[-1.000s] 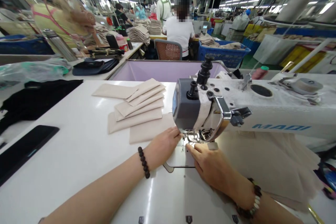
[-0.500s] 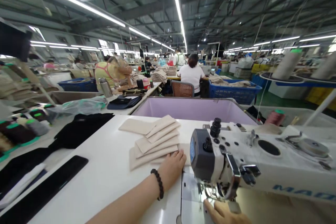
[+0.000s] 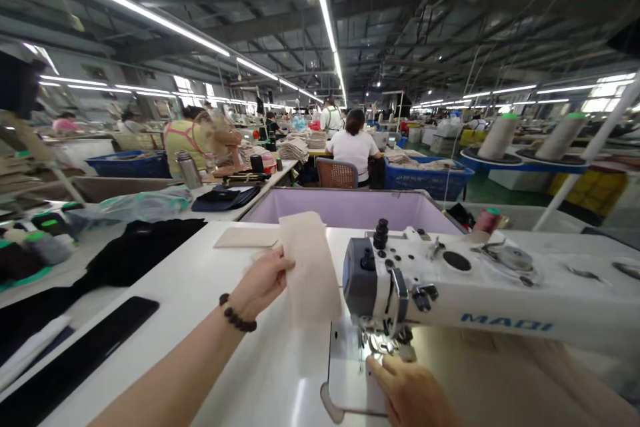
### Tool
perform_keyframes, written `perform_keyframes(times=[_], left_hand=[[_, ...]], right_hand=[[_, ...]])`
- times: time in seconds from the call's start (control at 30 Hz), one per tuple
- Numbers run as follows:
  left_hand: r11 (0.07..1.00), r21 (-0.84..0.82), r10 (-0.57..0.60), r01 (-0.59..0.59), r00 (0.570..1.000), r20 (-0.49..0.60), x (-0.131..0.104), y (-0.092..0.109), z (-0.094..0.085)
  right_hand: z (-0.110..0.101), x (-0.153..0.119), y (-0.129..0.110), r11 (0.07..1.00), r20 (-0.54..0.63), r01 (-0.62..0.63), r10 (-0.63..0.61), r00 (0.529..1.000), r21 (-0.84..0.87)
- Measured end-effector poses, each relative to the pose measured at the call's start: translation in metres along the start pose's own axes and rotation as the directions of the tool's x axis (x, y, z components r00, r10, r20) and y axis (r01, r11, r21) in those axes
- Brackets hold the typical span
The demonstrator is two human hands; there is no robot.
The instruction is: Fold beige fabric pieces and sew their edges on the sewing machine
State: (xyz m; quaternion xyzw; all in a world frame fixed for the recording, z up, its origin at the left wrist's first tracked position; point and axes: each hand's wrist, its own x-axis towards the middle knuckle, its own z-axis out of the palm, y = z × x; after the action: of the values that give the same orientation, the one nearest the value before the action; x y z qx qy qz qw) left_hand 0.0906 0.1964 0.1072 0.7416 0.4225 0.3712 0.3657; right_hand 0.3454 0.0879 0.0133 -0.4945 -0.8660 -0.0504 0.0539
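My left hand point(image 3: 263, 280) pinches a beige fabric piece point(image 3: 310, 267) and holds it up above the white table point(image 3: 200, 293), just left of the sewing machine head. It wears a dark bead bracelet. My right hand point(image 3: 410, 390) rests on the machine bed by the needle plate point(image 3: 350, 373), under the white MAQI sewing machine point(image 3: 450, 297). Its fingers lie flat on the bed and grip nothing that I can see. Another beige piece point(image 3: 245, 237) lies flat on the table behind the lifted one.
A lilac bin point(image 3: 350, 208) stands behind the table. Black fabric point(image 3: 130, 253) and a black strip point(image 3: 80, 360) lie at left. Thread cones point(image 3: 497, 137) stand at right. A person in white point(image 3: 354, 147) sits ahead on a chair, with others working further back.
My left hand has gripped a beige piece and lifted it off the table. The camera tilted up over the second. My right hand stayed by the needle.
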Motion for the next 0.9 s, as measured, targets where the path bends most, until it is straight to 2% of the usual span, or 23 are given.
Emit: perform_keyframes(times=[0.07, 0.1, 0.13, 0.17, 0.2, 0.23, 0.27, 0.33, 0.4, 0.43, 0.5, 0.6, 0.73, 0.9], left_hand=[[0.991, -0.041, -0.127, 0.129, 0.99, 0.055, -0.032, -0.011, 0.008], [0.984, 0.034, -0.178, 0.177, 0.983, 0.032, -0.048, -0.018, 0.012], [0.967, 0.173, -0.184, 0.186, 0.983, -0.028, -0.062, -0.024, 0.017], [0.925, 0.347, -0.135, 0.153, 0.988, -0.075, -0.075, -0.029, 0.022], [0.852, 0.518, -0.046, 0.077, 0.996, -0.072, -0.086, -0.032, 0.027], [0.77, 0.638, 0.04, -0.031, 0.999, 0.0, -0.095, -0.032, 0.033], [0.704, 0.694, 0.09, -0.15, 0.988, 0.123, -0.101, -0.029, 0.04], [0.654, 0.674, 0.088, -0.344, 0.919, 0.384, -0.107, -0.018, 0.056], [0.63, 0.655, 0.055, -0.418, 0.865, 0.499, -0.105, -0.004, 0.073], [0.617, 0.66, 0.046, -0.429, 0.857, 0.514, -0.101, 0.001, 0.08], [0.598, 0.675, 0.049, -0.433, 0.86, 0.508, -0.09, 0.005, 0.092], [0.588, 0.684, 0.069, -0.432, 0.869, 0.489, -0.071, 0.0, 0.101], [0.589, 0.679, 0.101, -0.439, 0.873, 0.477, -0.054, -0.01, 0.106], [0.621, 0.661, 0.1, -0.422, 0.878, 0.467, -0.047, -0.012, 0.109]], right_hand=[[-0.021, -0.001, -0.006, 0.996, 0.089, -0.057, 0.051, 0.995, 0.068], [-0.029, -0.001, -0.008, 0.993, 0.115, -0.063, 0.052, 0.992, 0.095], [-0.035, -0.001, -0.009, 0.992, 0.116, -0.056, 0.043, 0.992, 0.115], [-0.039, -0.002, -0.009, 0.991, 0.126, -0.051, 0.035, 0.991, 0.123], [-0.041, -0.002, -0.008, 0.991, 0.137, -0.049, 0.031, 0.99, 0.126], [-0.041, -0.002, -0.008, 0.991, 0.148, -0.047, 0.028, 0.989, 0.128], [-0.041, -0.002, -0.007, 0.991, 0.161, -0.047, 0.027, 0.987, 0.127], [-0.037, -0.002, -0.005, 0.99, 0.176, -0.047, 0.024, 0.984, 0.13], [-0.035, -0.003, -0.003, 0.99, 0.182, -0.041, 0.016, 0.983, 0.134], [-0.035, -0.003, -0.002, 0.99, 0.183, -0.037, 0.011, 0.983, 0.136], [-0.035, -0.004, -0.001, 0.989, 0.183, -0.021, -0.006, 0.983, 0.144], [-0.037, -0.006, 0.001, 0.987, 0.187, 0.026, -0.056, 0.981, 0.159], [-0.038, -0.006, 0.001, 0.982, 0.19, 0.077, -0.109, 0.976, 0.17], [-0.034, -0.005, 0.001, 0.987, 0.176, 0.066, -0.091, 0.98, 0.146]])
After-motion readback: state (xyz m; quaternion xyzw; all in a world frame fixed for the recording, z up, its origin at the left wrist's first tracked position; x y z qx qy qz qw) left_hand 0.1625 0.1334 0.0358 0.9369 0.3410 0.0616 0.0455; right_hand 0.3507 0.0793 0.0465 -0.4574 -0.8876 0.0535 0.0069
